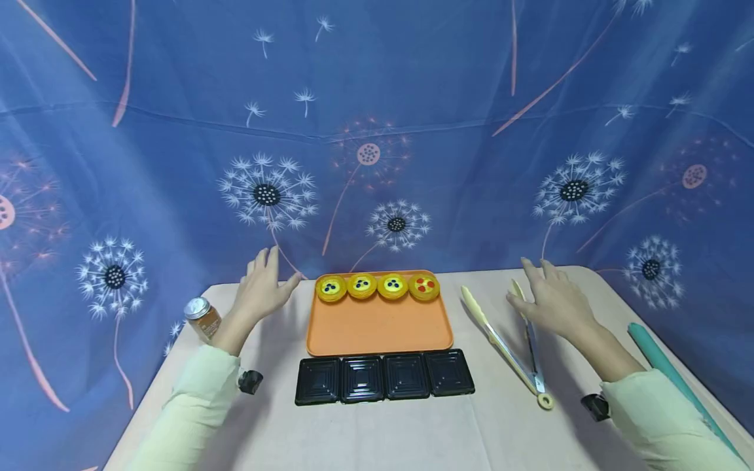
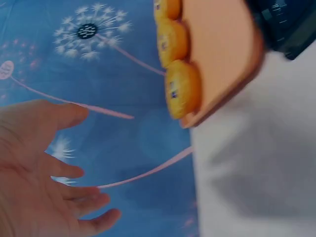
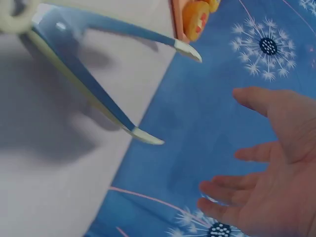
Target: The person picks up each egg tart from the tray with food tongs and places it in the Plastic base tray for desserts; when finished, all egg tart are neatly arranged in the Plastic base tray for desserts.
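Observation:
My left hand (image 1: 259, 291) hangs above the table left of the orange tray (image 1: 379, 327), fingers spread and holding nothing. At the tray's far edge sit three egg tarts (image 1: 362, 286) with dark blue dots, plus one tart with red pieces (image 1: 424, 286) at the right end. My right hand (image 1: 554, 301) is likewise raised, fingers apart and empty, over the far end of the tongs (image 1: 512, 356). These tongs lie spread, with cream tips and metal arms; in the head view the hand overlaps one arm. The right wrist view shows both tong tips (image 3: 148, 137) apart from the hand.
A black tray (image 1: 362, 378) with several square hollows lies in front of the orange tray. A jar (image 1: 203, 318) with a silver lid stands at the left, near my left forearm. Along the right table edge lies a green roll (image 1: 677, 379). Blue dandelion-print cloth (image 1: 448, 196) hangs behind.

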`<state>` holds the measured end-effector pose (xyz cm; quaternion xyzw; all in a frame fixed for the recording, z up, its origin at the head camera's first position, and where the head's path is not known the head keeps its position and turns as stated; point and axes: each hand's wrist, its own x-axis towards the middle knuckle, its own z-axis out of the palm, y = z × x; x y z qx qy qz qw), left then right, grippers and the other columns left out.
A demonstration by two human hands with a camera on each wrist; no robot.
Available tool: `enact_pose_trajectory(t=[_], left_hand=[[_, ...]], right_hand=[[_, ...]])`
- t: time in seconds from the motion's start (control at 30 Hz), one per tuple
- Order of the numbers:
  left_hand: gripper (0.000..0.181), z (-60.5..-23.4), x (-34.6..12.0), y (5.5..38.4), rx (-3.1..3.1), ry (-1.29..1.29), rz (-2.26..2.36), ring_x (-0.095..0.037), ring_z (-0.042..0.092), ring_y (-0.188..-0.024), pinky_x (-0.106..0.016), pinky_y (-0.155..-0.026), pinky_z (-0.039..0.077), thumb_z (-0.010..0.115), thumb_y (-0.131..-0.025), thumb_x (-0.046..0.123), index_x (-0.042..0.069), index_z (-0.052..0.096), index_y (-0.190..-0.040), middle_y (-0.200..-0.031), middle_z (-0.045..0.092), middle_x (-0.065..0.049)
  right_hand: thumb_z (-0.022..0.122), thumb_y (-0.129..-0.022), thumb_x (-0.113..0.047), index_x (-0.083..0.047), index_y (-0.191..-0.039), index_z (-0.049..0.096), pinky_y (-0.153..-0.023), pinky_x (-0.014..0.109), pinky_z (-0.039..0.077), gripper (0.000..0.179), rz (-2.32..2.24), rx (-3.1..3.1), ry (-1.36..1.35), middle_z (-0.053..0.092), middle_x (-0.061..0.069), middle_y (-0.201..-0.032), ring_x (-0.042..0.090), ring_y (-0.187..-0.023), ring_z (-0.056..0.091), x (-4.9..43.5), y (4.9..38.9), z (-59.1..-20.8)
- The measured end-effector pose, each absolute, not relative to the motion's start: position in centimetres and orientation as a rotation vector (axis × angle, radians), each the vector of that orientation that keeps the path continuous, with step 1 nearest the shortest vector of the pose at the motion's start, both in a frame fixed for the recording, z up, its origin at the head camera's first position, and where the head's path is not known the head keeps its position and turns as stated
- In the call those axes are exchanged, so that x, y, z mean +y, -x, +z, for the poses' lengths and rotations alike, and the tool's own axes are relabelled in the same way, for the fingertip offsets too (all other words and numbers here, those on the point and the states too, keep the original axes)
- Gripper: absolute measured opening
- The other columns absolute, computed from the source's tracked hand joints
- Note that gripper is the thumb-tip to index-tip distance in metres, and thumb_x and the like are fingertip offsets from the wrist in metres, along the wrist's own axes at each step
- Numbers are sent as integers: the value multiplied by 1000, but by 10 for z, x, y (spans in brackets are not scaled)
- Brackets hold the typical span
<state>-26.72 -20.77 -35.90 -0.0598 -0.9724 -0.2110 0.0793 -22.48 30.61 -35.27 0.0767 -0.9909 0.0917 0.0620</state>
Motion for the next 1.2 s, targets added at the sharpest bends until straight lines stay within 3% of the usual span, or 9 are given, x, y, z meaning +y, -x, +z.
enact_pose_trajectory(t=[0.2,0.33,0.5,0.7,0.83,1.0,1.13,1.2], left_hand=[[69,-399,-207,266,-2922,147,-856,-52,42,-126,-63,-102,37,60,-95,30,-15,37,-143,-139,41,-38],[60,-421,-201,265,-2910,122,-1012,-47,56,-112,-56,-94,46,62,-93,24,-15,46,-135,-126,54,-36],[54,-437,-193,263,-2909,79,-1166,-44,61,-107,-51,-91,50,65,-90,16,-17,49,-130,-116,61,-32],[48,-450,-187,260,-2898,52,-1357,-36,62,-98,-42,-82,55,68,-88,8,-18,53,-124,-103,63,-23],[44,-456,-186,259,-2865,-9,-1431,-29,62,-90,-35,-75,55,71,-83,3,-15,57,-120,-99,63,-19],[40,-461,-188,257,-2817,-129,-1548,-23,60,-80,-28,-63,54,72,-76,-5,-13,61,-114,-95,63,-17],[40,-463,-189,256,-2809,-151,-1587,-22,61,-78,-28,-62,54,71,-75,-9,-14,62,-114,-94,64,-18],[40,-464,-188,256,-2809,-136,-1588,-22,62,-77,-28,-63,54,71,-75,-10,-15,62,-114,-93,64,-18]], right_hand=[[59,-92,-58,15,-146,29,-71,71,46,96,335,-3038,-117,40,45,-132,61,-112,46,297,209,-380],[63,-85,-66,21,-140,32,-58,58,49,108,371,-3081,3,51,43,-113,51,-85,59,293,201,-399],[71,-78,-66,21,-125,43,-47,43,42,103,428,-3087,104,55,23,-84,29,-59,53,290,195,-414],[76,-73,-65,20,-113,50,-44,40,42,97,449,-3070,171,54,20,-78,28,-55,51,287,191,-424],[78,-70,-65,20,-116,49,-45,41,41,101,456,-3074,216,54,19,-77,29,-57,52,287,191,-431],[80,-72,-56,20,-119,44,-44,39,41,97,506,-3063,249,54,17,-74,28,-56,51,288,191,-439],[81,-73,-51,20,-121,45,-42,37,41,93,583,-3028,244,54,16,-72,26,-55,50,290,192,-444],[82,-73,-48,18,-114,50,-43,36,41,85,634,-2993,228,53,14,-70,25,-55,50,292,191,-445]])
